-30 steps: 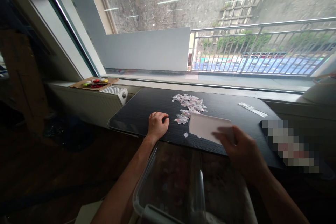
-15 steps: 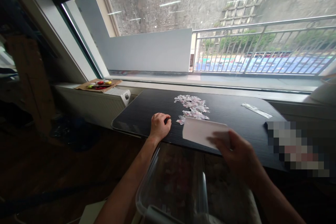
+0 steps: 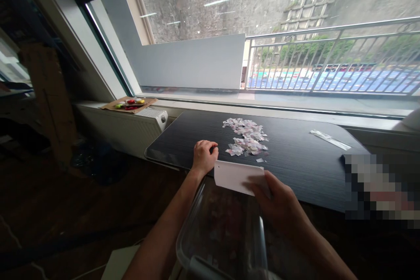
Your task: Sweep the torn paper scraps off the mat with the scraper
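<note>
My right hand (image 3: 274, 192) grips a thin white card (image 3: 238, 177) by its right end. The card is held slanted over the table's front edge, above the rear of a clear plastic bin (image 3: 226, 227). Small pieces, hard to make out, show inside the bin. My left hand (image 3: 204, 156) rests closed at the front of the table, beside the card's left end; whatever its curled fingers hold, if anything, is hidden. Beyond the card lies a heap of white and pinkish paper scraps (image 3: 247, 135), with one loose scrap (image 3: 260, 160) nearer me.
The dark table (image 3: 295, 157) stands against the window. A clear, narrow plastic wrapper (image 3: 330, 140) lies at its right, near a blurred-out object (image 3: 377, 188). On the left, a radiator (image 3: 131, 129) stands beside the table, with cardboard and colourful items (image 3: 129, 103) above it.
My right hand has drawn the card left and towards me, from beside the scraps to over the bin's rear. My left hand stays closed at the table edge. The view has shifted slightly.
</note>
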`<state>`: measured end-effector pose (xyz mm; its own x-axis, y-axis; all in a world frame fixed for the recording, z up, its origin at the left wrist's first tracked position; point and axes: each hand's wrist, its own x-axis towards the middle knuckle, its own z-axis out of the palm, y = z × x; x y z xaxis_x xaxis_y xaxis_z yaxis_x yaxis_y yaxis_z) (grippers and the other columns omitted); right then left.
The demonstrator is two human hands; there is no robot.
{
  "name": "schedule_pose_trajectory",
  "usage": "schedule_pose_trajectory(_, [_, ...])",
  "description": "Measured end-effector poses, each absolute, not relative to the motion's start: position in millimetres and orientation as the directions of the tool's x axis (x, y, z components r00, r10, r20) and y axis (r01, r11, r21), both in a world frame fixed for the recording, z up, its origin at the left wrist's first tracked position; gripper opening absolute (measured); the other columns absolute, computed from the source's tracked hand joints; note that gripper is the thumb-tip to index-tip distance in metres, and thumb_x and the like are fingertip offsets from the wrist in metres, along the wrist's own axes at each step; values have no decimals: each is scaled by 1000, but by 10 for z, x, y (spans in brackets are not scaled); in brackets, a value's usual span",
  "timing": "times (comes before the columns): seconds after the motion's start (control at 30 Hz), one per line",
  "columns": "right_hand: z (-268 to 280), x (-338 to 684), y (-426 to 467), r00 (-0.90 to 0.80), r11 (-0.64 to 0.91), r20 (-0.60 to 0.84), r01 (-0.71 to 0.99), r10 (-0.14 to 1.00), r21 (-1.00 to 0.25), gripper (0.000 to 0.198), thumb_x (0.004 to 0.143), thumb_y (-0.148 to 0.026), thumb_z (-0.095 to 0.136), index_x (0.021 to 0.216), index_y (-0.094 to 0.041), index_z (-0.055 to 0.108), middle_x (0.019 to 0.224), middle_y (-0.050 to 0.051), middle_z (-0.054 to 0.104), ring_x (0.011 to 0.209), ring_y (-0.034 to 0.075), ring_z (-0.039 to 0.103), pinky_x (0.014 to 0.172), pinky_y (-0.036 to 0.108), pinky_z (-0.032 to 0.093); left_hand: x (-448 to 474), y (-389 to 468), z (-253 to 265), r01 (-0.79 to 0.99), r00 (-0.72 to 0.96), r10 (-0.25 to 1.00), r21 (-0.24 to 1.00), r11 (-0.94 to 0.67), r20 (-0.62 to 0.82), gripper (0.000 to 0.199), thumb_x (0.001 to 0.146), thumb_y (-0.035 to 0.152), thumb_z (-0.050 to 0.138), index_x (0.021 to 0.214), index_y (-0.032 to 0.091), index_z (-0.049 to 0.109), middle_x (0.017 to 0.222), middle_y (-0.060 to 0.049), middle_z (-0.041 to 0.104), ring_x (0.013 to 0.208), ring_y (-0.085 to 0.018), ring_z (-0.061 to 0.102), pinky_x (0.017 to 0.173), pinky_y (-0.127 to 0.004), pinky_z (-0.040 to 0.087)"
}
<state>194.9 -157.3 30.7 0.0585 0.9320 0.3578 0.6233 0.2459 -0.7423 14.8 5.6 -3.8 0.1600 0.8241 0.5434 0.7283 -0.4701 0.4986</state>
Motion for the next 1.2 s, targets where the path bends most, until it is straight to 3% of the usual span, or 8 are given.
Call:
schedule_pose_trajectory(0.1, [362, 2196, -1645, 91, 250, 424, 691, 901, -678, 13, 87, -29, 53, 93, -25, 63, 85, 3, 77, 72, 20, 72, 63, 27, 54, 160, 61, -49, 739, 152, 819, 487, -466, 553, 14, 78, 15, 58, 80, 22, 69, 89, -4, 72, 95, -23, 61, 93, -40, 47])
schedule_pose_trajectory(0.2, [407, 2561, -1670, 284, 120, 572, 815, 770, -567, 16, 85, -35, 55, 95, -26, 63, 87, 7, 77, 75, 26, 73, 65, 33, 55, 161, 63, -54, 744, 159, 813, 473, -471, 560, 13, 78, 16, 58, 80, 22, 70, 89, -4, 72, 94, -22, 62, 93, -39, 47])
schedule_pose_trajectory(0.27, [420, 2766, -1669, 307, 61, 555, 835, 773, -546, 18, 84, -35, 55, 97, -26, 64, 87, 8, 78, 75, 27, 73, 64, 35, 55, 156, 67, -57, 745, 163, 808, 466, -477, 566, 13, 78, 16, 57, 80, 21, 70, 88, -5, 73, 94, -22, 62, 94, -39, 47])
schedule_pose_trajectory(0.4, [403, 2935, -1646, 307, 64, 489, 794, 816, -605, 20, 85, -34, 51, 97, -24, 64, 91, 7, 78, 81, 27, 74, 67, 36, 56, 142, 85, -67, 745, 173, 795, 451, -492, 581, 13, 78, 18, 57, 79, 22, 69, 89, -4, 73, 93, -23, 63, 93, -39, 47])
schedule_pose_trajectory(0.57, [357, 2873, -1508, 340, 101, 527, 761, 779, -640, 19, 83, -35, 53, 92, -22, 64, 86, 8, 78, 78, 26, 74, 68, 36, 56, 124, 98, -73, 744, 180, 793, 447, -497, 582, 13, 78, 19, 57, 79, 22, 70, 89, -4, 73, 93, -23, 63, 93, -39, 48])
schedule_pose_trajectory(0.8, [426, 2985, -1595, 191, 173, 461, 751, 867, -637, 16, 85, -29, 52, 93, -24, 64, 87, 5, 77, 78, 22, 72, 70, 33, 56, 101, 118, -91, 745, 182, 797, 448, -494, 576, 15, 79, 23, 56, 80, 22, 70, 90, -5, 73, 96, -25, 62, 94, -40, 47])
schedule_pose_trajectory(0.93, [507, 3027, -1784, 270, 131, 475, 745, 837, -654, 11, 81, -29, 55, 86, -25, 64, 86, 5, 77, 79, 24, 72, 72, 35, 57, 102, 134, -109, 744, 178, 793, 448, -496, 583, 15, 78, 24, 56, 80, 23, 70, 90, -4, 73, 96, -24, 62, 93, -40, 47])
schedule_pose_trajectory(1.2, [323, 2967, -1481, 157, 242, 360, 496, 920, -834, 17, 83, -37, 60, 86, -21, 65, 85, 6, 75, 83, 23, 71, 76, 36, 57, 86, 134, -96, 744, 185, 790, 442, -501, 584, 17, 78, 26, 54, 80, 22, 71, 90, -6, 73, 95, -25, 62, 92, -42, 48])
